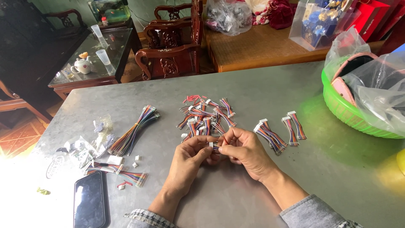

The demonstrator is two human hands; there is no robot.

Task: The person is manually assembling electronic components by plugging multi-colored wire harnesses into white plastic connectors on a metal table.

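Left hand and right hand met at centre, fingertips pinched shut on a small white connector with short coloured wires. It sat between both thumbs, just near of the loose wire pile on the grey table.

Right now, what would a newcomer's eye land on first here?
First the two hands meeting at the table's middle, the left hand and the right hand pinching a small white plug on coloured wires. Just beyond them lies a heap of short wire bundles. At the right edge sits a bright green basket with plastic bags, and a dark phone lies near left.
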